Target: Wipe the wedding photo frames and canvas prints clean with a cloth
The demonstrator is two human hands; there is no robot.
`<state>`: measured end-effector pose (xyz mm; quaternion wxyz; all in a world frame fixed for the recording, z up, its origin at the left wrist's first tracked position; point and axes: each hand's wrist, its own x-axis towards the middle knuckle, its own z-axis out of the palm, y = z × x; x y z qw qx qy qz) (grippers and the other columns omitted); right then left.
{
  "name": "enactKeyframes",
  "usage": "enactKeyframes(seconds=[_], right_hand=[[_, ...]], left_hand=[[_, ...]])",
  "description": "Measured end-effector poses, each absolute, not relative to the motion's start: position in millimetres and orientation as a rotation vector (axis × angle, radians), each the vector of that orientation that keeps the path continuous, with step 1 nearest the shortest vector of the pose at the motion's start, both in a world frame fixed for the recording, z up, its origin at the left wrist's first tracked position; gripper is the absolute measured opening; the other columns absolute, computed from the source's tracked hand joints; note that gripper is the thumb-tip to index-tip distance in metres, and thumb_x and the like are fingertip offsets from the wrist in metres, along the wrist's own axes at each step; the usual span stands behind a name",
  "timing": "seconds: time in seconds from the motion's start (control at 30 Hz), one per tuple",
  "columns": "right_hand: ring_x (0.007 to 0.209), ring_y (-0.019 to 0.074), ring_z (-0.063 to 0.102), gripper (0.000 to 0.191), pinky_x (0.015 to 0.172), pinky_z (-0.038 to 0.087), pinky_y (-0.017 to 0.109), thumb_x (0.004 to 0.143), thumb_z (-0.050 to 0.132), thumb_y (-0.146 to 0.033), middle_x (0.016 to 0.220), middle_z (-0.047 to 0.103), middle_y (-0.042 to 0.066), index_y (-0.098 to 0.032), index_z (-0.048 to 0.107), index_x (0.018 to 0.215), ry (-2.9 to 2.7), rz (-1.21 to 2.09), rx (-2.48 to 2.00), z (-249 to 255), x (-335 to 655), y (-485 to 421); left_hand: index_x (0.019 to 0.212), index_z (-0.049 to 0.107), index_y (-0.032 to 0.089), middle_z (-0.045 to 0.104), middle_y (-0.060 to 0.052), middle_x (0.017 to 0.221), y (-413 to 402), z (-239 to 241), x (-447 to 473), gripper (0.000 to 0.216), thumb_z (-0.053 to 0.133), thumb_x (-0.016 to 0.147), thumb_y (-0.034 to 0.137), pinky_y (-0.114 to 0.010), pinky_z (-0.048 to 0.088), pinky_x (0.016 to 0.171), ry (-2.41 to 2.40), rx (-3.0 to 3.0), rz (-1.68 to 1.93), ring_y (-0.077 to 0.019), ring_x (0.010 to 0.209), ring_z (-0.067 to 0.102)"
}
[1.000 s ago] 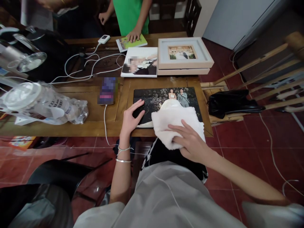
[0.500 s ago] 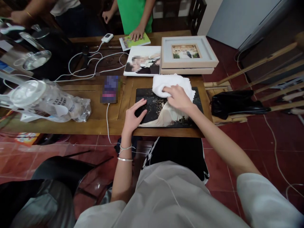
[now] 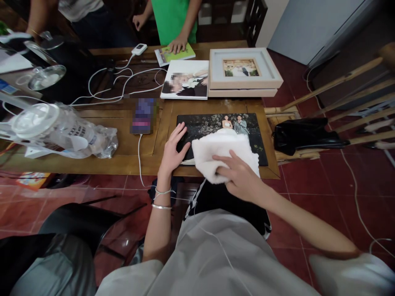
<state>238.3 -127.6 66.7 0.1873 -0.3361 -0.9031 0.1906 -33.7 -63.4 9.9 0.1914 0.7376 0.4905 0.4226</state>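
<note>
A dark photo panel [image 3: 200, 122] showing a couple lies flat on the wooden table near its front edge. My right hand [image 3: 242, 174] grips a white towel [image 3: 220, 150], which covers the lower middle of the panel and hangs a little over the table's edge. Some of that hand's fingers are tucked into a fold of the cloth. My left hand [image 3: 174, 150] rests at the panel's left edge with thumb and fingers spread. Nothing is in it.
Behind the panel are a white photo board [image 3: 185, 84] and stacked pale frames [image 3: 247, 82]. A phone [image 3: 143, 117] on a white cable lies left. Farther left is a bagged plastic jug [image 3: 58, 127]. Across the table, another person's hand [image 3: 179, 44] rests on a green booklet [image 3: 188, 51].
My right hand has drawn the towel from the panel's far edge toward me, uncovering the pictured couple. My left hand has stayed almost still.
</note>
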Motion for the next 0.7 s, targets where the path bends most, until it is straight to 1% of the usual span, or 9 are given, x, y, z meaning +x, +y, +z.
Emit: enactKeyframes(seconds=[0.07, 0.2, 0.27, 0.33, 0.4, 0.47, 0.57, 0.63, 0.7], right_hand=[[0.132, 0.0304, 0.06, 0.056, 0.12, 0.031, 0.068, 0.073, 0.045, -0.002, 0.137, 0.068, 0.012, -0.023, 0.07, 0.119, -2.508, 0.53, -1.021, 66, 235, -98], [0.115, 0.0339, 0.065, 0.056, 0.12, 0.028, 0.07, 0.075, 0.044, -0.003, 0.116, 0.074, 0.013, -0.02, 0.071, 0.12, -2.45, 0.502, -1.241, 71, 218, -34], [0.116, 0.0365, 0.064, 0.056, 0.118, 0.03, 0.07, 0.077, 0.044, -0.003, 0.115, 0.073, 0.015, -0.018, 0.07, 0.124, -2.425, 0.472, -1.337, 75, 207, -13], [0.126, 0.0393, 0.059, 0.056, 0.117, 0.03, 0.072, 0.079, 0.046, -0.003, 0.125, 0.071, 0.017, -0.019, 0.069, 0.127, -2.426, 0.439, -1.383, 75, 197, -5], [0.138, 0.0394, 0.051, 0.055, 0.119, 0.027, 0.073, 0.08, 0.046, -0.002, 0.136, 0.066, 0.019, -0.019, 0.068, 0.128, -2.456, 0.401, -1.364, 73, 190, -14], [0.144, 0.0381, 0.047, 0.052, 0.121, 0.024, 0.074, 0.081, 0.046, -0.002, 0.141, 0.063, 0.021, -0.018, 0.068, 0.126, -2.499, 0.381, -1.295, 68, 188, -37], [0.145, 0.0369, 0.047, 0.048, 0.12, 0.024, 0.075, 0.081, 0.046, 0.0, 0.143, 0.063, 0.02, -0.018, 0.07, 0.118, -2.555, 0.413, -1.135, 64, 195, -87], [0.145, 0.0351, 0.048, 0.049, 0.12, 0.027, 0.075, 0.077, 0.045, 0.002, 0.144, 0.064, 0.017, -0.02, 0.071, 0.113, -2.574, 0.455, -1.021, 65, 208, -119], [0.143, 0.0325, 0.051, 0.05, 0.12, 0.029, 0.072, 0.073, 0.044, 0.003, 0.142, 0.066, 0.017, -0.02, 0.072, 0.108, -2.576, 0.502, -0.925, 67, 225, -140]], left_hand=[[0.152, 0.052, 0.028, 0.045, -0.01, 0.164, -61, 6, -36, 0.052, 0.054, 0.104, 0.048, -0.057, 0.027, 0.129, 1.35, 2.08, 1.137, -0.0274, 0.156, 0.035], [0.155, 0.047, 0.027, 0.042, -0.011, 0.165, -59, 1, -41, 0.054, 0.049, 0.107, 0.05, -0.057, 0.024, 0.129, 1.313, 2.106, 1.072, -0.0273, 0.158, 0.031], [0.156, 0.047, 0.028, 0.042, -0.011, 0.165, -58, -1, -42, 0.053, 0.047, 0.107, 0.05, -0.057, 0.024, 0.13, 1.308, 2.118, 1.065, -0.027, 0.158, 0.031], [0.155, 0.047, 0.029, 0.043, -0.01, 0.165, -58, -1, -42, 0.053, 0.046, 0.107, 0.051, -0.057, 0.024, 0.13, 1.309, 2.117, 1.071, -0.0267, 0.158, 0.031], [0.154, 0.049, 0.029, 0.044, -0.01, 0.164, -58, -2, -42, 0.052, 0.046, 0.107, 0.051, -0.056, 0.024, 0.129, 1.311, 2.101, 1.082, -0.0266, 0.158, 0.032], [0.153, 0.05, 0.029, 0.046, -0.009, 0.164, -58, -2, -42, 0.052, 0.045, 0.107, 0.052, -0.056, 0.024, 0.129, 1.313, 2.081, 1.094, -0.0264, 0.157, 0.033], [0.153, 0.051, 0.03, 0.046, -0.008, 0.163, -57, -4, -42, 0.05, 0.044, 0.108, 0.051, -0.056, 0.024, 0.13, 1.311, 2.075, 1.107, -0.0258, 0.157, 0.033], [0.154, 0.05, 0.03, 0.045, -0.008, 0.164, -57, -4, -43, 0.05, 0.044, 0.108, 0.05, -0.055, 0.024, 0.13, 1.307, 2.087, 1.111, -0.0254, 0.157, 0.033], [0.154, 0.05, 0.029, 0.045, -0.009, 0.164, -57, -5, -43, 0.05, 0.044, 0.108, 0.049, -0.055, 0.024, 0.13, 1.3, 2.095, 1.114, -0.0253, 0.157, 0.033]])
